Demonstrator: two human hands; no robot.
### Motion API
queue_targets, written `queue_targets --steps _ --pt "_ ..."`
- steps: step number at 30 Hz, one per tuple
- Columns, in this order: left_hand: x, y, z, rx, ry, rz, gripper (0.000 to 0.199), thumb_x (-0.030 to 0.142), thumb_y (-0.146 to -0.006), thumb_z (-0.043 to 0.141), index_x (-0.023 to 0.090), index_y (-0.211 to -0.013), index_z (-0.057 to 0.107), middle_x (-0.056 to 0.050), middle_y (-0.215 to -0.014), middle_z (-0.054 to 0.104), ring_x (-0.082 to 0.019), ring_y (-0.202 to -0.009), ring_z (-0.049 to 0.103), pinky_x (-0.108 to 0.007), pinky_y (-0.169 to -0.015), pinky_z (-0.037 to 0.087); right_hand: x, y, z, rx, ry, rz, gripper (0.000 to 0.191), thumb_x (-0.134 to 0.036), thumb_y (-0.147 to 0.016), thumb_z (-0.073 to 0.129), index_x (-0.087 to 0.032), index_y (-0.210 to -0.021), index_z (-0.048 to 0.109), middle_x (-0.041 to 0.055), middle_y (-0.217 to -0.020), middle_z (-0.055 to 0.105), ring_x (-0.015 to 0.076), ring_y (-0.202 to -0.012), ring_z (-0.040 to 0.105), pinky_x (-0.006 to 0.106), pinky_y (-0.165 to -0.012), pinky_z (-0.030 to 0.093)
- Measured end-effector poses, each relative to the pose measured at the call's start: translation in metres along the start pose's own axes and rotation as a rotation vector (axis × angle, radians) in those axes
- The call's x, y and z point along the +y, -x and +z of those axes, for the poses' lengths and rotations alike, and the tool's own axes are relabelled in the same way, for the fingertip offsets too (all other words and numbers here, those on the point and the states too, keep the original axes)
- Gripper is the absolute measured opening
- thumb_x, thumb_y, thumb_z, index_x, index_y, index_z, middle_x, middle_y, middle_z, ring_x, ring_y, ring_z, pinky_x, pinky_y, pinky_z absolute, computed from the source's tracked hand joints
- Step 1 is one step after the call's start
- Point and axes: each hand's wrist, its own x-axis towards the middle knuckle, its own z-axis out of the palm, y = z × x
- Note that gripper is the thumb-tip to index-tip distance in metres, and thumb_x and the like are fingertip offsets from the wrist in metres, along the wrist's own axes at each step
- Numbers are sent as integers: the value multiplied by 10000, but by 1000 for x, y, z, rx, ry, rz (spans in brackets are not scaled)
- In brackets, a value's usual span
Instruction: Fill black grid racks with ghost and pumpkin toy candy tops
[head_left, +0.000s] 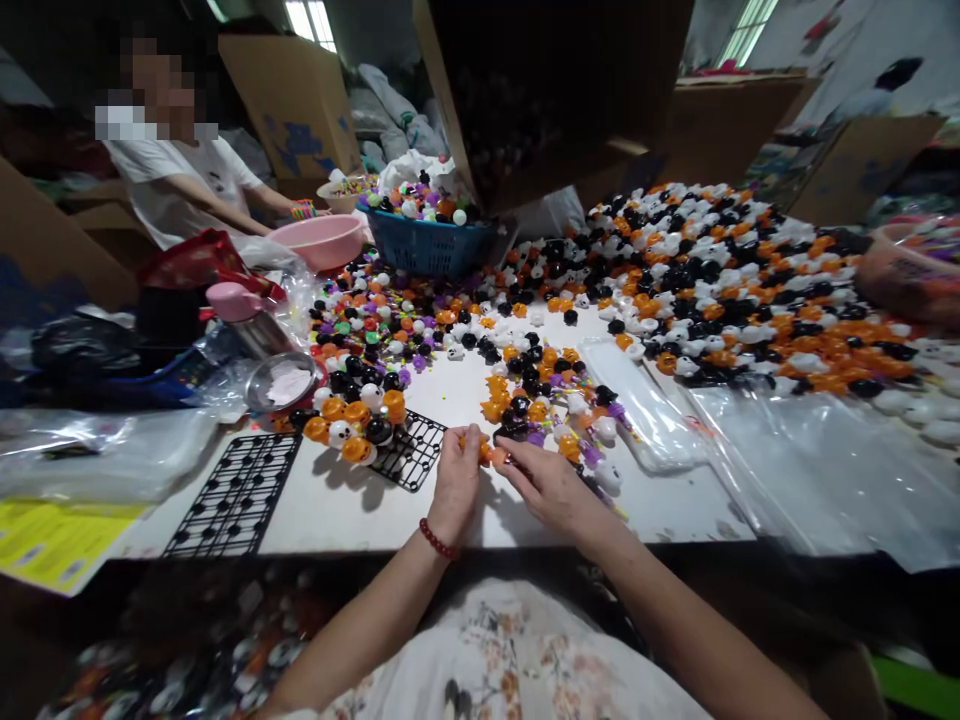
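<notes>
Near the front of the white table (337, 515), my left hand (457, 475) pinches a small orange piece (484, 452). My right hand (544, 480) meets it from the right, its fingers closed on an orange-and-dark piece (501, 458). The two pieces are touching or nearly so. Left of my hands, a black grid tray (416, 455) bears several orange, white and black heads (356, 425) at its left part. A second black grid (232, 495) lies flat further left. Just beyond my hands is a small pile of orange, black, white and purple pieces (536, 395).
A large heap of pieces (712, 280) spreads over the back right. Clear plastic bags (795, 470) lie right, others left. A blue basket (427, 245), pink basin (322, 240), metal bowl (259, 385) and pink-lidded flask (259, 330) stand at the back left. A person (187, 185) works beyond them.
</notes>
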Motion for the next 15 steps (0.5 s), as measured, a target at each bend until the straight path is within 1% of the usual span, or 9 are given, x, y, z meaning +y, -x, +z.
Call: queue_targets --steps 4,6,8,10,12,15 --pt "-4 1 1 -49 2 -26 479 629 -815 656 178 -934 549 -13 -816 642 -121 -709 600 -264 -712 488 5 2 2 48 -45 84 333 -315 -969 507 -164 -1252 596 116 -1052 726 235 -893 684 364 -813 531" --pt "-3 2 1 -59 6 -45 489 624 -801 676 174 -929 534 -13 -798 654 -123 -684 619 -261 -674 498 5 3 1 50 -76 107 336 -327 -968 498 -157 -1241 597 112 -1034 727 228 -868 679 363 -801 526" --pt "-1 4 2 -55 -7 -77 509 647 -790 670 178 -906 508 -3 -736 649 -129 -616 624 -253 -592 493 4 4 0 38 -120 120 336 -337 -973 484 -165 -1236 602 108 -1070 721 215 -881 672 359 -823 519" --pt "0 5 2 -49 -37 -110 528 690 -796 627 188 -874 483 18 -646 621 -123 -513 592 -235 -500 453 3 4 0 14 -170 153 340 -354 -976 478 -180 -1238 604 96 -1087 717 198 -870 662 354 -837 512" --pt "1 6 2 -45 -67 -130 539 721 -806 583 194 -836 473 42 -567 574 -101 -429 525 -214 -439 390 4 5 1 -11 -241 207 334 -384 -968 495 -201 -1221 615 75 -1066 714 183 -848 647 342 -827 510" --pt "0 6 1 -43 -68 -145 533 717 -807 587 196 -790 474 62 -525 513 -71 -391 432 -199 -400 315 7 6 1 -40 -356 271 334 -423 -909 590 -225 -1176 621 40 -1021 691 172 -849 617 315 -788 504"
